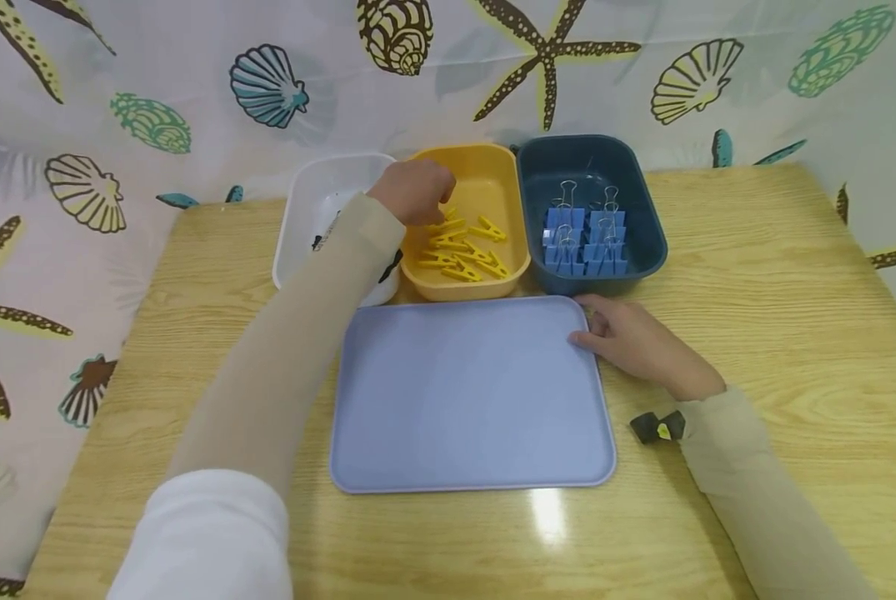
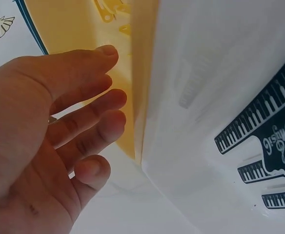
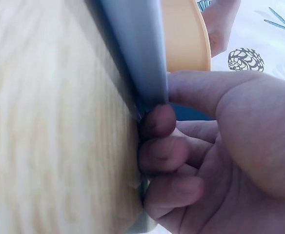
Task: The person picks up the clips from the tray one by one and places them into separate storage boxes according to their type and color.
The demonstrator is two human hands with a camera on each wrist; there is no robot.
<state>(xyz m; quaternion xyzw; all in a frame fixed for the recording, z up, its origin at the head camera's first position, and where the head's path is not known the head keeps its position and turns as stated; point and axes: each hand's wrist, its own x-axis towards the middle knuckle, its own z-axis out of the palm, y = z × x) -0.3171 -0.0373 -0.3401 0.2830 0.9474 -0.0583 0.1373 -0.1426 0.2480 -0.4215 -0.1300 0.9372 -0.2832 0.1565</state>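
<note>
My left hand [image 1: 413, 192] hangs over the side where the white bin [image 1: 288, 217] meets the yellow bin [image 1: 485, 167]. In the left wrist view its fingers [image 2: 114, 100] are loosely bent with nothing between them, beside the yellow wall. Several small yellow clothespins [image 1: 463, 246] lie in the yellow bin, close under the hand. My right hand [image 1: 631, 337] pinches the far right corner of the flat lavender tray [image 1: 473, 396]; the right wrist view shows the tray's rim [image 3: 142, 53] between thumb and curled fingers. The tray is bare.
Several blue binder clips [image 1: 584, 242] stand in rows in the dark blue bin [image 1: 646, 200]. Inside the white bin lie black pieces with piano-key patterns [image 2: 274, 131]. All three bins stand side by side behind the tray on a wooden table [image 1: 755, 292], before a shell-patterned cloth [image 1: 455, 92].
</note>
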